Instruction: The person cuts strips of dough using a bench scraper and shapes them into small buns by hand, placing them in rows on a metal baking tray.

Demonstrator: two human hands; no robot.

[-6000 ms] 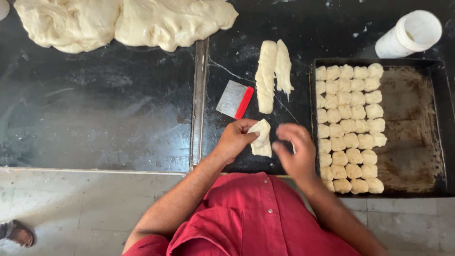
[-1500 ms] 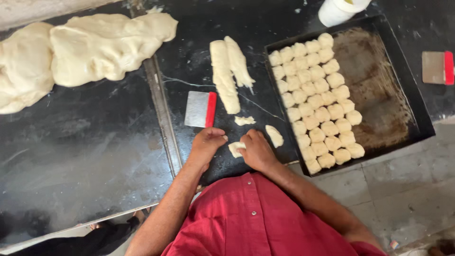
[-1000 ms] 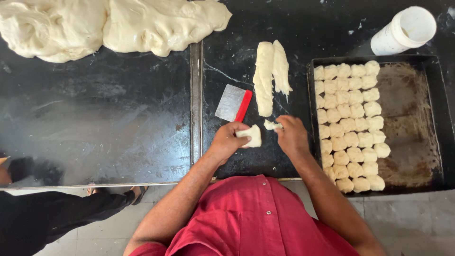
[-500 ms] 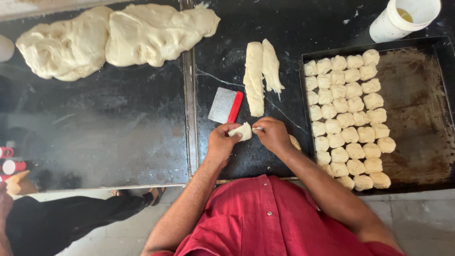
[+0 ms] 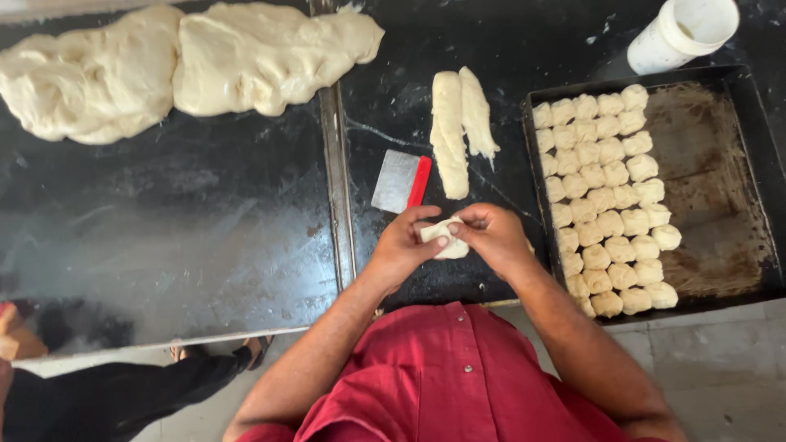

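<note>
Both hands, left [image 5: 403,245] and right [image 5: 493,237], now pinch one dough piece [image 5: 443,239] together at frame centre, right fingers newly closed, below scraper [image 5: 401,182], left of tray [image 5: 737,86]; shaping continues.

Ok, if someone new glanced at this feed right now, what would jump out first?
Probably the two big pale dough masses sprawled across the dark worktop at top left. Next, the black baking tray at right, its left half packed with rows of small dough pieces. In the middle, the left hand and right hand meet in a shared grip on one small dough lump, just below a red-handled scraper.
</note>
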